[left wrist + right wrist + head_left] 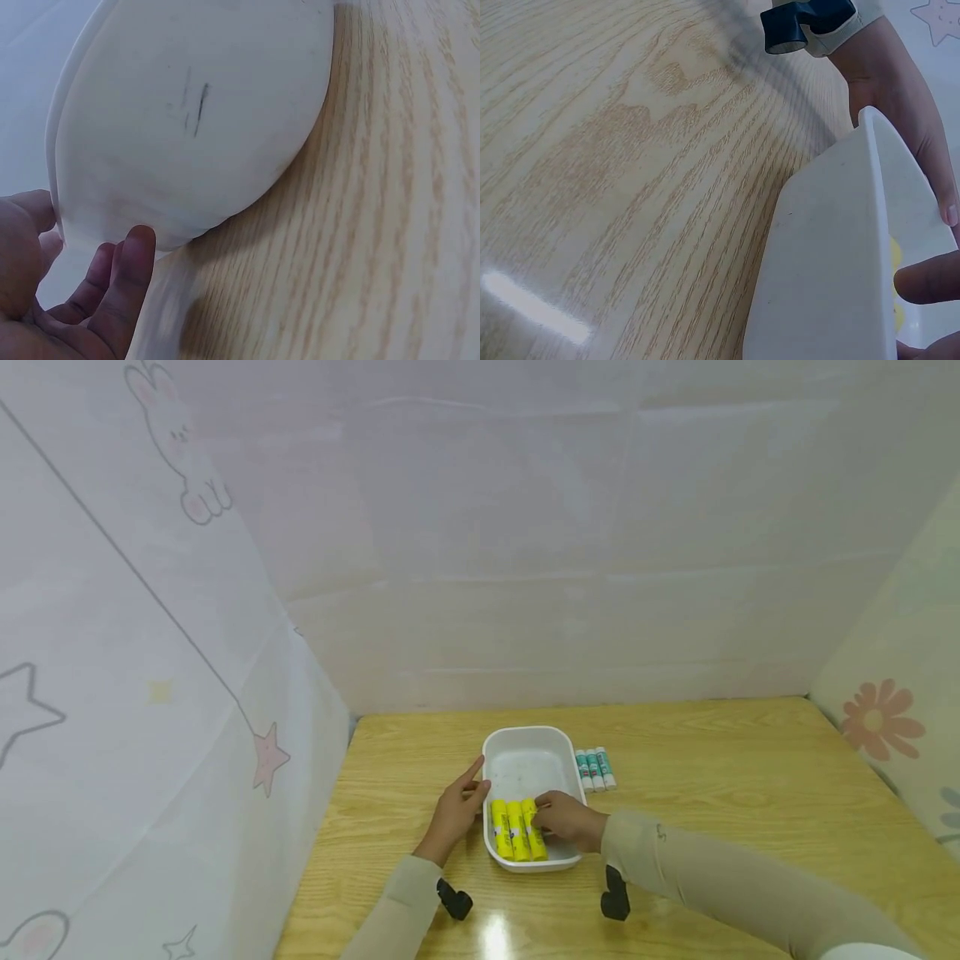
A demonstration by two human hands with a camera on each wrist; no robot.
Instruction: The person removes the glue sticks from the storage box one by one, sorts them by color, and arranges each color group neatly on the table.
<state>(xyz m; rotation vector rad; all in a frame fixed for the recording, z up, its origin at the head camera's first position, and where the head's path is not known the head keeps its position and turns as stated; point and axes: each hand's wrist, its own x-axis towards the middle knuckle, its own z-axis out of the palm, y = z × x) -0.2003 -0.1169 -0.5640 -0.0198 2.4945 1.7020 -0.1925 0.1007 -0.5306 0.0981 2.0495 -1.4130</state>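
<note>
A white tray [525, 739] sits on the wooden table, with three yellow glue sticks [519, 831] side by side at its near end. My left hand [453, 810] holds the tray's left rim; in the left wrist view its fingertips [139, 244] are against the outer wall. Reaching over the right wall, my right hand [566, 818] grips the rightmost yellow glue stick [536, 842] near its upper end. The right wrist view shows a finger [930, 279] in front of the yellow, with most of the sticks hidden by the tray wall.
Three teal-and-white glue sticks [595, 770] lie in a row on the table [705, 793], right beside the tray's right wall. Printed cloth walls [525, 610] stand behind the table and along both sides.
</note>
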